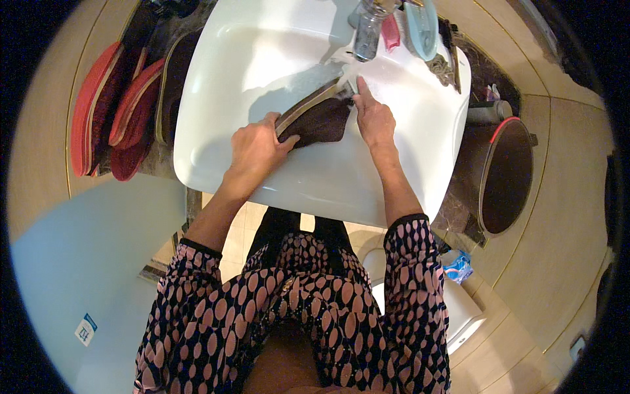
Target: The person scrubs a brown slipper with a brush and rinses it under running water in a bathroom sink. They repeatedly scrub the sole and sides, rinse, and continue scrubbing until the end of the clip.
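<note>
Over a white ceramic washbasin, my left hand grips the lower left end of a dark brown slipper with a pale-edged sole. My right hand is at the slipper's upper end, its index finger pointing up. Between the fingers is a small brush-like thing, mostly hidden, touching the slipper. Whitish water or foam shows there, just below the metal faucet. The slipper is tilted, with its sole edge facing up and left.
Red slippers stand on the dark stone counter at left, beside a dark one. On the basin's back rim are a pink item, a light blue soap dish and a scouring pad. A brown oval container is at right.
</note>
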Available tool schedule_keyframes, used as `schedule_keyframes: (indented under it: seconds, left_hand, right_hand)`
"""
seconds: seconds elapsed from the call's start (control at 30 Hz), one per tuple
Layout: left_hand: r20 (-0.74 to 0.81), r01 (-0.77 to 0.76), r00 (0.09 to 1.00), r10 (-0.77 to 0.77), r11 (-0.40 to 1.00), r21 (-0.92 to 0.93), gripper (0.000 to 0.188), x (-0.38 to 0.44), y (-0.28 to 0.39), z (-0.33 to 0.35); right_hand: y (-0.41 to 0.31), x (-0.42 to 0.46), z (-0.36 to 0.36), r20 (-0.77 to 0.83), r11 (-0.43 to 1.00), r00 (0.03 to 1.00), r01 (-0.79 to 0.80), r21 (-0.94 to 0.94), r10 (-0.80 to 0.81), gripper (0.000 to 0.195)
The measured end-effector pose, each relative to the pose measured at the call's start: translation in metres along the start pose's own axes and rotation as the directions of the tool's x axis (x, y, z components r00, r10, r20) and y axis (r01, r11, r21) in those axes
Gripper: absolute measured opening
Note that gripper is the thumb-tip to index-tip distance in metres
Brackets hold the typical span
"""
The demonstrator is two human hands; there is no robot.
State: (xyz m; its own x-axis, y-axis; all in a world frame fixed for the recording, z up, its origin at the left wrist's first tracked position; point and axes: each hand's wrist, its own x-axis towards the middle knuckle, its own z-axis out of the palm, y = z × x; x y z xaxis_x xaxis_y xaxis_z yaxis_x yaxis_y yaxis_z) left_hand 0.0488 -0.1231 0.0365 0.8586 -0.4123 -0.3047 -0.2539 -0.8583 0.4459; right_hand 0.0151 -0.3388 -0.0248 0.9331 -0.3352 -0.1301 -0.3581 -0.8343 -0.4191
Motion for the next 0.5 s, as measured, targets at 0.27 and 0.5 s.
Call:
schedule_keyframes:
  seconds: [0.27, 0.5]
  left_hand:
    - [-0.03, -0.03, 0.999, 0.031, 0.999, 0.034, 0.041, -0.006, 0.002, -0.01]
    - [-0.037, -0.019, 0.999, 0.021, 0.999, 0.047, 0.041, -0.007, 0.004, -0.006]
  right_hand:
    - [-0.049, -0.042, 0.015, -0.094, 0.956, 0.971, 0.234, 0.177, -0.22, 0.044]
    - [-0.014, -0.002, 0.004, -0.039, 0.996, 0.995, 0.092, 0.023, -0.091, 0.044]
